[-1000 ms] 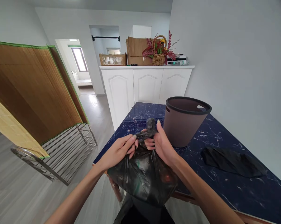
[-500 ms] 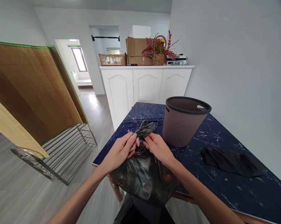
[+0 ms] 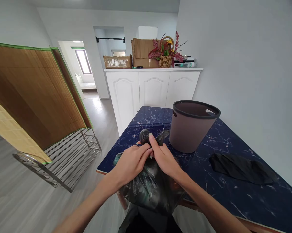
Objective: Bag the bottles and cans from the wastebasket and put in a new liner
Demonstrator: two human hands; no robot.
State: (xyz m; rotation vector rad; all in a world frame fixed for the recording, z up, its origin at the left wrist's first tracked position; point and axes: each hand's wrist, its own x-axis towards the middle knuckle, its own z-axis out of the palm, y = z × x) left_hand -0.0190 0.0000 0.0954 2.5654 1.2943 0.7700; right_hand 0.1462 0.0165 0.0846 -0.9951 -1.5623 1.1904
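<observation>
A filled black garbage bag [image 3: 151, 184] rests at the table's near edge, its gathered top twisted upward. My left hand [image 3: 133, 160] is closed on the bag's neck from the left. From the other side my right hand [image 3: 164, 158] grips the same neck, its thumb pressed over the twisted plastic. The fingers of both hands meet there, and the exact shape of the twist or knot between them is hidden. Just beyond my right hand stands a mauve trash can [image 3: 191, 129] with a dark rim, upright on the table.
A folded black plastic bag [image 3: 243, 168] lies on the right of the blue marbled table [image 3: 228, 142]. Left of the table is a metal rack [image 3: 73, 155] draped with a bamboo mat [image 3: 34, 94]. A white cabinet [image 3: 153, 87] behind carries boxes and a flower basket [image 3: 164, 61].
My hands have come together at the bag's neck, the right thumb now on top. The loose plastic above has split into two tufts, one on each side of the thumb.
</observation>
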